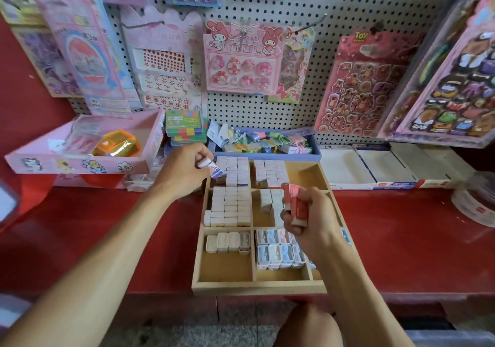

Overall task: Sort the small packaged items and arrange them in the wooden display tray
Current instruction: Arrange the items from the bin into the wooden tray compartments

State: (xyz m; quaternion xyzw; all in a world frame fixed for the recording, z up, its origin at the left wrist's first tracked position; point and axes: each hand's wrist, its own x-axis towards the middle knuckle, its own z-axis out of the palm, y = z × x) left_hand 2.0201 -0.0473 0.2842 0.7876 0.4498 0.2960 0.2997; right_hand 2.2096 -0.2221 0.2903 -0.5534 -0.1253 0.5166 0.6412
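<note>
Pegboard [308, 3] behind the red worktop [401, 239] carries hanging sticker packs; one red pack [359, 84] reads "TOY" at its top, other print too blurred to read. On the worktop sits the wooden display tray [257, 285], its compartments holding rows of small white boxes [231, 204] and pastel packaged items [278, 250]. The left hand [182, 170] pinches one small box [213, 168] over the tray's far left compartment. The right hand [308, 218] grips a stack of red-and-white boxes [296, 203] above the tray's right side.
</note>
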